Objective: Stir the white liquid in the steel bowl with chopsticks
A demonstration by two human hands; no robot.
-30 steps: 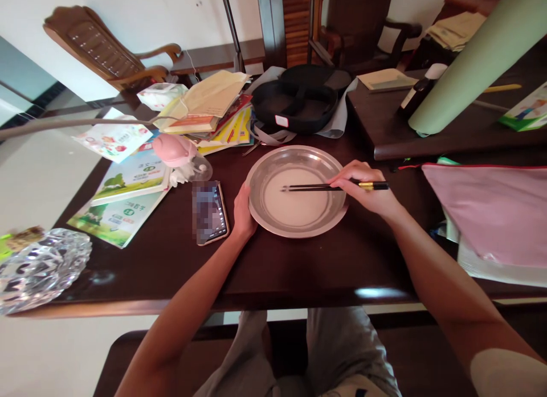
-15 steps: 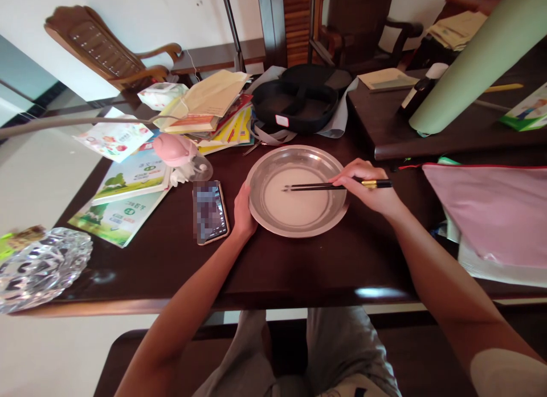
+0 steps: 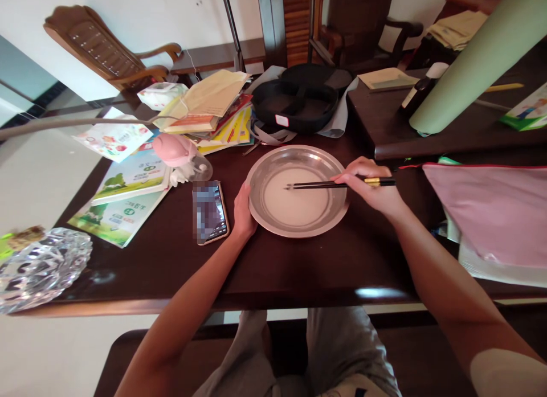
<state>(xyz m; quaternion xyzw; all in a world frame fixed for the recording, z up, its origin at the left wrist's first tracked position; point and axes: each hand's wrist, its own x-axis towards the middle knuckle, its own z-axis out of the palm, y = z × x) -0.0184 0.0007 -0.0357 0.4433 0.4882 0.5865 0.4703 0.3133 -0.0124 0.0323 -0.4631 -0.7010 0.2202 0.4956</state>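
A round metal dish [image 3: 273,163] with white liquid in its bottom stands on the dark wooden table [image 3: 299,266] in front of me. My right hand [image 3: 371,187] is closed on a pair of black chopsticks [image 3: 318,185] with gold ends; their tips hang over the middle of the dish. My left hand [image 3: 241,213] rests against the dish's left rim, fingers curled along its edge and partly hidden. A phone [image 3: 209,211] lies just left of that hand.
A pink toy [image 3: 176,152] and booklets [image 3: 128,186] lie at the left, a stack of books [image 3: 213,115] and a black divided tray [image 3: 299,101] behind the dish. A glass bowl [image 3: 40,269] sits at the near left corner, a pink pouch [image 3: 491,215] at the right.
The chopsticks and my right hand have drifted slightly to the right and up. My left hand has stayed at the rim.
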